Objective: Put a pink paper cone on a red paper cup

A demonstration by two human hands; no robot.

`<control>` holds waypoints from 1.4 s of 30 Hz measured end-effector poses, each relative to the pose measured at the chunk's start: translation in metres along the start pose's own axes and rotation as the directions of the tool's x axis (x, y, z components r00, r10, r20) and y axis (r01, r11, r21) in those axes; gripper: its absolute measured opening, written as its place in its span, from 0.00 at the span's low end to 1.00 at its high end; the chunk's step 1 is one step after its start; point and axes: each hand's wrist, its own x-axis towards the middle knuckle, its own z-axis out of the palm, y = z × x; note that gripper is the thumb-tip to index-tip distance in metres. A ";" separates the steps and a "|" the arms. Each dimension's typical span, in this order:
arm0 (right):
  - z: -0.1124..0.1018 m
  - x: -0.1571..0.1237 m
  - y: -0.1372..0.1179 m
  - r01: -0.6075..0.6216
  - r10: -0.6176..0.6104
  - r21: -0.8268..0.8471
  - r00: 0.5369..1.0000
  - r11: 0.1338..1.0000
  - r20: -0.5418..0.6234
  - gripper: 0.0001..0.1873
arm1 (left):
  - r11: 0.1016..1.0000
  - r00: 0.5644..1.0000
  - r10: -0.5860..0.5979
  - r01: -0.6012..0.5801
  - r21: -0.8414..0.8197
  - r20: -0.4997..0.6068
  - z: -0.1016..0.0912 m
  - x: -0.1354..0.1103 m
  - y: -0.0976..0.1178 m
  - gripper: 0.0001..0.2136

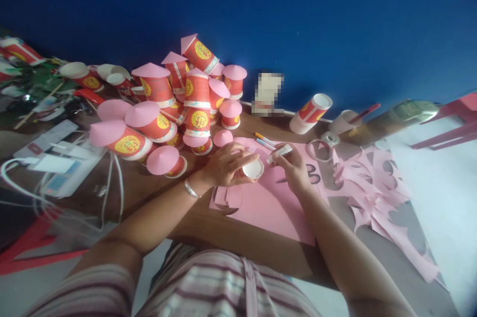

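My left hand (227,164) is closed round a small paper cup (253,169) whose white opening faces me, just above a pink paper sheet (272,202). A silver bracelet sits on that wrist. My right hand (292,165) pinches a small white glue stick (279,152), its tip close to the cup. Cut pink paper pieces (227,197) lie under my left hand.
A heap of red paper cups with pink cone lids (179,103) fills the table's left. Two markers (263,140), a tape roll (330,138) and a lying cup (311,113) sit behind the sheet. Pink offcuts (376,188) spread right; cables and a power strip (59,178) lie left.
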 end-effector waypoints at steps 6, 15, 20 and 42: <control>0.000 0.001 0.006 0.011 -0.009 0.058 0.999 0.998 -0.035 0.20 | 0.999 1.000 -0.006 0.005 -0.038 -0.011 0.000 0.002 0.002 0.42; -0.002 0.008 0.011 -0.059 0.087 0.287 0.992 0.956 -0.087 0.18 | 0.990 0.993 -0.109 0.113 -0.081 0.055 0.005 -0.006 -0.001 0.44; -0.001 0.007 0.011 -0.077 0.104 0.252 0.990 0.965 -0.097 0.18 | 0.999 0.998 -0.038 0.039 -0.019 0.048 0.003 -0.001 -0.002 0.41; -0.003 0.006 0.014 -0.108 0.124 0.199 0.990 0.974 -0.068 0.17 | 0.970 0.979 -0.171 0.186 -0.157 0.109 0.013 -0.014 -0.001 0.47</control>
